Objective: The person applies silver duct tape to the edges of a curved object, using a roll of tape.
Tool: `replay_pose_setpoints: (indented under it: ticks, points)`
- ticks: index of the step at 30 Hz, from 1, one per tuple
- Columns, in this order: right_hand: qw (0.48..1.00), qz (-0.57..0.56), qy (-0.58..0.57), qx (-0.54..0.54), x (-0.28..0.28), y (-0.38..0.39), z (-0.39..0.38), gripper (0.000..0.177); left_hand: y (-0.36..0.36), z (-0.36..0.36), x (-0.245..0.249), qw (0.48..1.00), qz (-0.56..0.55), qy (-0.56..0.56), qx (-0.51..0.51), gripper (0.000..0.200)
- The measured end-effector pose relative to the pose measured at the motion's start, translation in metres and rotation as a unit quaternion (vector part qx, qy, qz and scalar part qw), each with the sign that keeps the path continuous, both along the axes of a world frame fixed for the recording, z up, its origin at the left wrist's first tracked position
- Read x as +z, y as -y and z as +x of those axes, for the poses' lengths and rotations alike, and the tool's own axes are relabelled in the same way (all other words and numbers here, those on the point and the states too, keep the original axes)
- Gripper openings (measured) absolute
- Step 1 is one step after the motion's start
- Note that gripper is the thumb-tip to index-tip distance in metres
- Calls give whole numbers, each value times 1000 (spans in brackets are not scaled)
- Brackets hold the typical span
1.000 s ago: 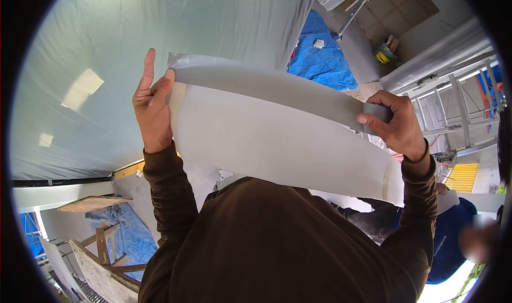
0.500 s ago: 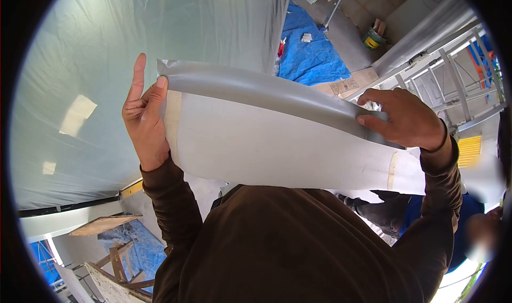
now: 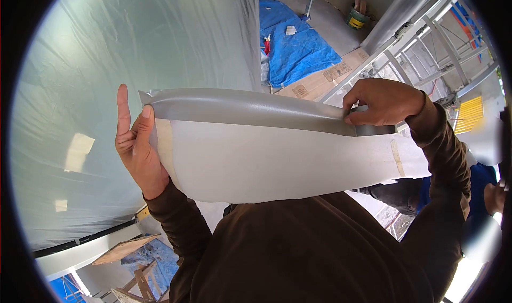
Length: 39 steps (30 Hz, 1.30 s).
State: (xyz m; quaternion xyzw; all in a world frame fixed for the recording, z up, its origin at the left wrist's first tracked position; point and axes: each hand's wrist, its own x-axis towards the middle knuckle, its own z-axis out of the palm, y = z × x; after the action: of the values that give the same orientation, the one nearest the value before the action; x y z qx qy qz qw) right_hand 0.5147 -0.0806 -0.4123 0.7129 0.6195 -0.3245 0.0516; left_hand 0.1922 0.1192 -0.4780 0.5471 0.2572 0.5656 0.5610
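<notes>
A long grey glossy strip [image 3: 240, 106] lies folded along the top edge of a white sheet [image 3: 266, 161]. My left hand [image 3: 140, 145] pinches the left corner of the strip between thumb and fingers, its index finger pointing up. Over the right part of the strip, my right hand [image 3: 381, 103] has its thumb and fingertips closed on the strip's edge. Yellowish tape bands cross the sheet near both ends.
Plastic film [image 3: 160, 41] hangs at the left. Beyond are a blue tarp [image 3: 298, 49], cardboard [image 3: 325, 79], a bucket [image 3: 356, 20] and a metal ladder [image 3: 448, 41]. Wooden pieces [image 3: 125, 249] stand lower left; another person [image 3: 482, 188] is at the right.
The strip and sheet have become more level, the left end lower in view. My right hand has shifted left and its fingers have closed together on the strip.
</notes>
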Motion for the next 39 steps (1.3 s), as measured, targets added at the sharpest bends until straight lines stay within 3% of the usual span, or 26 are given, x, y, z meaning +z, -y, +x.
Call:
replay_pose_setpoints:
  ticks: [6, 11, 15, 21, 23, 26, 31, 39]
  points:
    - [998, 5, -35, -55, 2, 3, -1, 46, -1, -4, 2, 999, 23, -31, 38, 57]
    - [996, 12, 15, -86, 13, 3, -7, 59, 6, 1, 9, 997, 15, -33, 63, 57]
    - [998, 52, -7, -30, -4, 9, -1, 54, 5, -4, 8, 998, 48, -31, 38, 56]
    - [996, -48, -49, -50, 3, 2, -3, 52, 16, -4, 10, 998, 57, -3, 35, 60]
    - [984, -129, -111, -50, 3, -2, -2, 48, 17, -3, 11, 998, 61, 11, 34, 61]
    - [974, -178, -127, -54, 3, -6, -5, 41, 19, -7, 9, 994, 77, -3, 78, 52]
    - [968, -166, -176, -61, -15, 0, 5, 40, 28, -7, 4, 988, 96, -54, 107, 53]
    - [961, -188, -200, -25, -39, 3, 10, 38, 34, -26, -38, 995, 35, -72, 64, 58]
